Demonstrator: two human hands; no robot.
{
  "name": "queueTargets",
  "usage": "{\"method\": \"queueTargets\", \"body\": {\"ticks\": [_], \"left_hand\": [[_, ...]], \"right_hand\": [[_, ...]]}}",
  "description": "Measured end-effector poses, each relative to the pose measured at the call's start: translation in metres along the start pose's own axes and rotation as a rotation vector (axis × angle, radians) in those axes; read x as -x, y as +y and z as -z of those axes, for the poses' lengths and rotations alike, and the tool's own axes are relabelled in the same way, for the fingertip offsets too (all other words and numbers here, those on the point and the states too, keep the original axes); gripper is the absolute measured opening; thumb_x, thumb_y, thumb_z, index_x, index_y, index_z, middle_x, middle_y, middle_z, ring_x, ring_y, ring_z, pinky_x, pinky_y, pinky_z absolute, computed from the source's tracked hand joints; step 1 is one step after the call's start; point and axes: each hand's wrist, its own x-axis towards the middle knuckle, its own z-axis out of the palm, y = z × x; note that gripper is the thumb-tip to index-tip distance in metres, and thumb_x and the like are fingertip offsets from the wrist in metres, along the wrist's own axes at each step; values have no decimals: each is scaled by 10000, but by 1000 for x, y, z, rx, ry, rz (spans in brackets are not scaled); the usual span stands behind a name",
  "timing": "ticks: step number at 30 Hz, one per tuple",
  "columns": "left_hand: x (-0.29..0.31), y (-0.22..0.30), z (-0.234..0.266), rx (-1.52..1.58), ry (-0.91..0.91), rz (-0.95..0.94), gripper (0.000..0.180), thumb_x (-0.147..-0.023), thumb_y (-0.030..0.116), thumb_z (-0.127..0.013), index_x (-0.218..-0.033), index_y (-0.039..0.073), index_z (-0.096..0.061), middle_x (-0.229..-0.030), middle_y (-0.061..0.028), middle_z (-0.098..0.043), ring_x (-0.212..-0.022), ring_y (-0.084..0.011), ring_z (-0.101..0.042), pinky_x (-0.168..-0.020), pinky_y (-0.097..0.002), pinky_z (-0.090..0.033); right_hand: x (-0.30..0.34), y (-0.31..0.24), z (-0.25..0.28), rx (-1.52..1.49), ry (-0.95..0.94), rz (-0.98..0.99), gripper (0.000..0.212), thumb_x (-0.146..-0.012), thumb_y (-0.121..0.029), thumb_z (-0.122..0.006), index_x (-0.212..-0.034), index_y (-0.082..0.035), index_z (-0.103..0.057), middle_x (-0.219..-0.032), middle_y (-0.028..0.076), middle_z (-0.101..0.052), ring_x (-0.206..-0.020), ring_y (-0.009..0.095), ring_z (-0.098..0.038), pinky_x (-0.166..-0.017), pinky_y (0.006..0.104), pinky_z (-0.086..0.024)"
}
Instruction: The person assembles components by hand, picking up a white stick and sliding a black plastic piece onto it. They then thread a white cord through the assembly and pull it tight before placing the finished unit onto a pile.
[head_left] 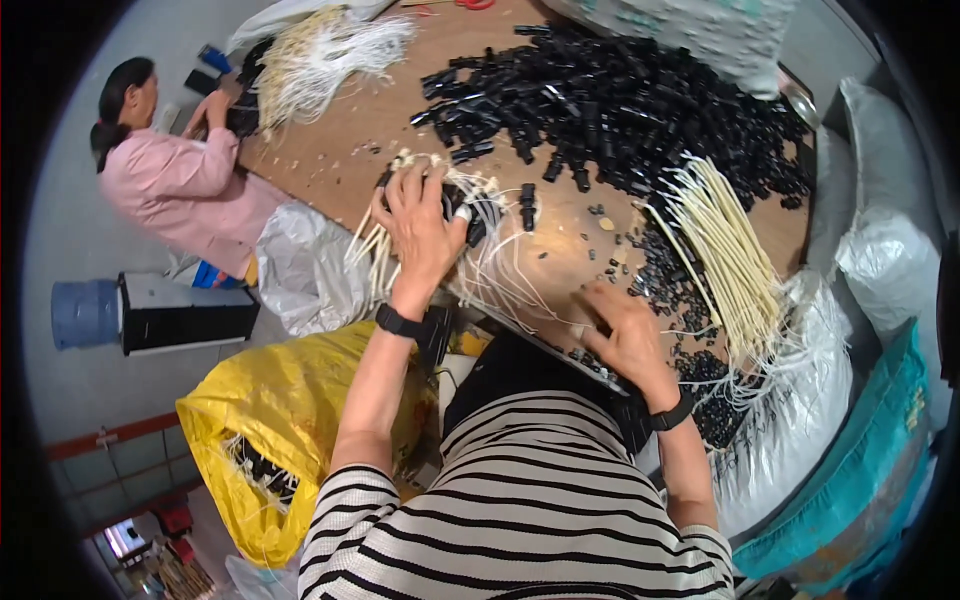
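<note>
From the head view, it's the left hand (420, 222) in the thick of it, laid over a clutch of pale cords (492, 250) near the front edge of the wooden table (345, 125). Its fingers are spread, reaching over the far side of the clutch, thumb out to the right; how firmly they grip, I can't tell. Dark connectors (477, 230) peek out right beside that thumb, cream lengths poke out to the left, and thin white strands trail rightward.

Over to the right hand (622, 332), low at the table edge, well apart from its partner! Fingers bent, thumb pointing left; whether they pinch anything, I can't tell from here. Tiny black pieces (712, 400) lie scattered just beside it, and beyond them sits a neat bundle of cream cords (735, 265), white ends fanning toward the near edge.

Up top, a great heap of black connectors (620, 110) sprawls across the board, with one loose black connector (528, 207) lying between heap and left hand. Upper left, another pale bundle (330, 70), and next to it a co-worker in pink (175, 195), hands at the table's edge. A yellow sack (270, 390) gapes below.
</note>
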Motion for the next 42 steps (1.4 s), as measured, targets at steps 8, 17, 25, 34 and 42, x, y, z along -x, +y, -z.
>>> {"method": "queueTargets", "body": {"ticks": [8,17,25,34,42], "left_hand": [[-14,66,-45,34,-437,-134,261,-685,159,-689,-942,115,-705,-988,-138,-625,-917,-306,-594,-905,-456,-392],[11,82,-49,665,-454,124,334,-683,-105,-584,-968,50,-665,-945,-137,-605,-863,-338,-608,-793,-389,-495],[17,71,-45,1042,-702,362,386,-806,-105,-511,-1133,30,-665,-993,-5,-677,-847,-76,-570,-736,-215,-459],[4,52,-36,833,-589,-148,329,-759,-20,-679,-1063,100,-715,-1004,-53,-718,-917,-210,-633,-858,-339,-470],[8,85,0,658,-557,-555,404,-713,-15,-678,-1081,150,-675,-840,-53,-688,-796,-238,-669,-653,-340,-541]], "right_hand": [[21,67,58,634,204,-535,130,-770,-136,-709,-863,-64,-656,-866,140,-636,-732,364,-627,-618,441,-476],[21,39,59,196,183,-274,118,-869,-93,-619,-977,-51,-596,-715,144,-592,-615,330,-593,-558,399,-448],[34,32,51,-159,127,-237,173,-847,-63,-642,-1006,-6,-682,-737,122,-666,-579,195,-608,-548,292,-463],[38,25,48,-165,119,-268,162,-830,-90,-657,-981,-51,-702,-781,125,-678,-644,278,-649,-571,337,-499],[27,21,34,32,204,-281,180,-721,-42,-737,-886,-20,-671,-754,123,-642,-631,232,-635,-574,305,-493]]}}
